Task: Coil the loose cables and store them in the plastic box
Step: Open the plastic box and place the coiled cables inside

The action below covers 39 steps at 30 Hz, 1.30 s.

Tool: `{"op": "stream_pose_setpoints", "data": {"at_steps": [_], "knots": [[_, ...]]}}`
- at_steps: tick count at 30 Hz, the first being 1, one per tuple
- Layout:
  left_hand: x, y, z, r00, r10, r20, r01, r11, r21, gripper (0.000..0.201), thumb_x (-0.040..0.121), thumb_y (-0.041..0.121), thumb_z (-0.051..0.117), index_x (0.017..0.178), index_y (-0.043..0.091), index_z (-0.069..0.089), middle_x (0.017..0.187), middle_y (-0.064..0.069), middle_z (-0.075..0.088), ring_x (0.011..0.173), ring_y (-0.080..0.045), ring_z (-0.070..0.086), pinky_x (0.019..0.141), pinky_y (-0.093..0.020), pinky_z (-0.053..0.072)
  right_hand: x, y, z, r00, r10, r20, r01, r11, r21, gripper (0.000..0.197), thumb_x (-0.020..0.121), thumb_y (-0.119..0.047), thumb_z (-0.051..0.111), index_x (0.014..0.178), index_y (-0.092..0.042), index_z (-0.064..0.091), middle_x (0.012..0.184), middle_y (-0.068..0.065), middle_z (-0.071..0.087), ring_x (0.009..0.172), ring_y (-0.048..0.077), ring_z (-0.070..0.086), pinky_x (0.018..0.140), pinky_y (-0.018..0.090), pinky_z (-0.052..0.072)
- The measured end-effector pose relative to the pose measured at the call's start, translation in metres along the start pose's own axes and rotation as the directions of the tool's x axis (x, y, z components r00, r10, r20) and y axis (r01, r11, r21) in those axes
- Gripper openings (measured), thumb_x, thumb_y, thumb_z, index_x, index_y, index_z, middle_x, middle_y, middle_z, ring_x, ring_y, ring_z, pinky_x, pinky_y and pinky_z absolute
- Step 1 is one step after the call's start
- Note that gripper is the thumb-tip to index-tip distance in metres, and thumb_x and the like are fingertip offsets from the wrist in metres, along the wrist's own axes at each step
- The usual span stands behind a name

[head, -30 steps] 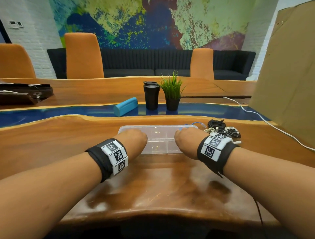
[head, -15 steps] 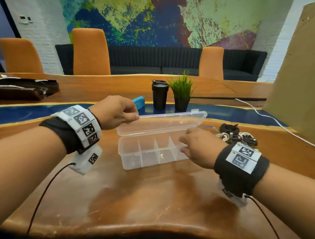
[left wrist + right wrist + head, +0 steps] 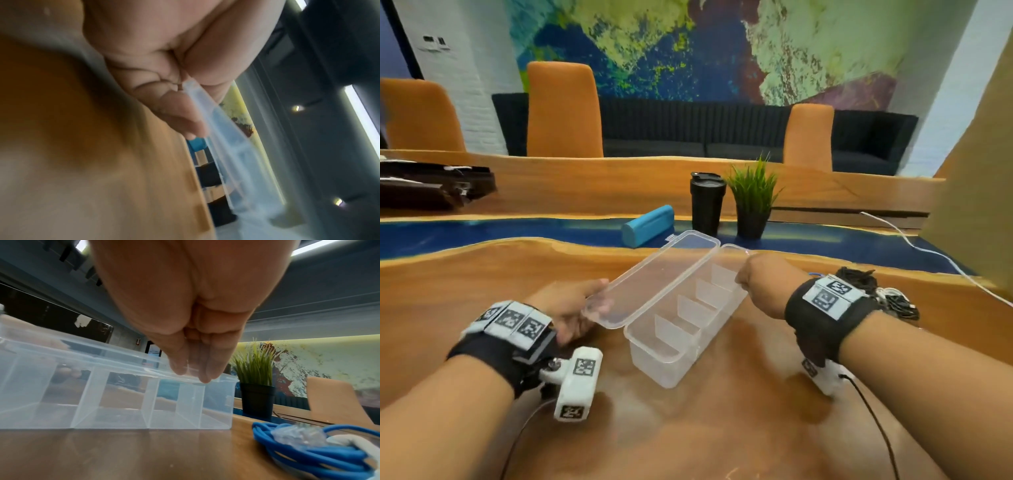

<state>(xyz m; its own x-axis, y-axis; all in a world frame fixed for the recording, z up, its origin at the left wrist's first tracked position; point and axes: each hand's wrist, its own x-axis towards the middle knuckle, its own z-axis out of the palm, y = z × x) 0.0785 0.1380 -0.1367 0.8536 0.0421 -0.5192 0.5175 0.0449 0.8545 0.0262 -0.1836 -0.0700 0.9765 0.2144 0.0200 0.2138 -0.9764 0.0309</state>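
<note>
A clear plastic box (image 3: pixel 698 339) with several divider walls lies diagonally on the wooden table, and its hinged lid (image 3: pixel 654 281) is swung open to the left. My left hand (image 3: pixel 575 308) pinches the lid's near corner; in the left wrist view the lid (image 3: pixel 226 154) sits between thumb and fingers of that hand (image 3: pixel 185 97). My right hand (image 3: pixel 756 281) holds the box's far right rim. The right wrist view shows its fingertips (image 3: pixel 205 378) on the box (image 3: pixel 102 394) rim. Black and white cables (image 3: pixel 887 294) lie bundled behind my right wrist, beside a blue cable (image 3: pixel 308 451).
A black tumbler (image 3: pixel 707 202), a potted plant (image 3: pixel 753 202) and a teal case (image 3: pixel 649 226) stand beyond the box. A white cord (image 3: pixel 914 243) runs along the right side past a cardboard sheet (image 3: pixel 976 178). Dark items (image 3: pixel 431 185) lie far left.
The lid went from closed to fully swung open to the left, my left hand dropping with it. The box has turned diagonal, and my right hand stays on its right end.
</note>
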Motion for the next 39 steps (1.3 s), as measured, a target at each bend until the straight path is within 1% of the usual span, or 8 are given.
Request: {"op": "stream_pose_setpoints", "data": {"at_steps": [5,9,12,19,23,29,36,39], "knots": [[-0.022,0.018,0.025,0.995,0.101,0.019,-0.093,0.963,-0.251,0.018,0.095,0.028,0.061,0.096,0.01,0.063,0.078,-0.006,0.065,0.055,-0.013,0.061,0.044,-0.02,0.055,0.0,0.019,-0.016,1.0,0.017,-0.013,-0.015,0.989,0.146,0.034,0.096,-0.014,0.054,0.128,-0.021,0.064,0.124,0.001,0.066,0.112,0.022,0.059,0.093,0.028,0.044],[-0.038,0.026,0.035,0.966,0.251,0.061,-0.228,0.94,-0.254,0.016,0.096,0.022,0.054,0.085,0.014,0.061,0.074,-0.001,0.067,0.052,-0.005,0.066,0.048,-0.017,0.053,-0.007,0.081,-0.062,0.942,0.251,-0.221,-0.162,0.92,0.356,0.023,0.091,-0.009,0.06,0.107,-0.014,0.075,0.101,0.003,0.073,0.094,0.019,0.066,0.089,0.033,0.053],[-0.047,0.024,0.034,0.958,0.271,0.095,-0.228,0.918,-0.323,0.015,0.094,0.021,0.05,0.088,0.013,0.062,0.07,-0.002,0.072,0.058,-0.006,0.07,0.052,-0.02,0.055,-0.018,0.12,-0.077,0.912,0.392,-0.117,-0.343,0.889,0.305,0.013,0.089,-0.011,0.064,0.092,-0.01,0.077,0.076,0.005,0.071,0.067,0.017,0.063,0.071,0.032,0.056],[-0.039,0.008,0.029,0.956,0.273,0.11,-0.242,0.941,-0.236,0.046,0.091,0.024,0.048,0.055,0.017,0.077,0.078,-0.001,0.077,0.069,-0.011,0.07,0.055,-0.022,0.056,0.0,0.119,-0.016,0.845,0.479,0.236,-0.519,0.841,0.152,0.018,0.08,-0.021,0.07,0.096,-0.013,0.073,0.071,-0.002,0.065,0.056,0.011,0.059,0.047,0.02,0.044],[-0.034,0.003,0.026,0.958,0.268,0.102,-0.242,0.947,-0.214,0.037,0.09,0.024,0.051,0.07,0.012,0.08,0.084,-0.005,0.077,0.078,-0.015,0.061,0.053,-0.019,0.053,0.025,0.104,0.005,0.823,0.53,0.205,-0.546,0.838,0.023,0.029,0.089,-0.038,0.065,0.077,-0.012,0.061,0.083,0.006,0.067,0.076,0.022,0.065,0.066,0.028,0.053],[-0.033,0.0,0.033,0.956,0.274,0.11,-0.249,0.948,-0.198,0.036,0.091,0.019,0.053,0.07,0.01,0.08,0.08,-0.009,0.076,0.08,-0.02,0.061,0.052,-0.02,0.054,0.047,0.088,0.02,0.789,0.559,0.255,-0.532,0.829,-0.171,0.031,0.083,-0.034,0.071,0.103,-0.011,0.066,0.104,0.006,0.068,0.096,0.022,0.066,0.087,0.033,0.056],[-0.042,0.005,0.036,0.961,0.26,0.098,-0.235,0.949,-0.211,0.02,0.091,0.02,0.055,0.092,0.011,0.072,0.08,-0.004,0.074,0.048,-0.01,0.06,0.055,-0.021,0.044,0.036,0.09,-0.019,0.837,0.546,0.022,-0.535,0.826,-0.176,0.027,0.087,-0.034,0.061,0.074,-0.01,0.063,0.085,0.009,0.067,0.078,0.026,0.063,0.061,0.028,0.046],[-0.051,0.006,0.039,0.958,0.276,0.079,-0.252,0.939,-0.232,0.02,0.093,0.019,0.052,0.093,0.01,0.07,0.082,-0.004,0.069,0.044,-0.009,0.06,0.045,-0.016,0.045,0.018,0.078,-0.059,0.897,0.401,-0.189,-0.395,0.916,0.069,0.022,0.087,-0.031,0.066,0.074,-0.013,0.065,0.077,0.011,0.069,0.068,0.027,0.063,0.058,0.031,0.048]]}}
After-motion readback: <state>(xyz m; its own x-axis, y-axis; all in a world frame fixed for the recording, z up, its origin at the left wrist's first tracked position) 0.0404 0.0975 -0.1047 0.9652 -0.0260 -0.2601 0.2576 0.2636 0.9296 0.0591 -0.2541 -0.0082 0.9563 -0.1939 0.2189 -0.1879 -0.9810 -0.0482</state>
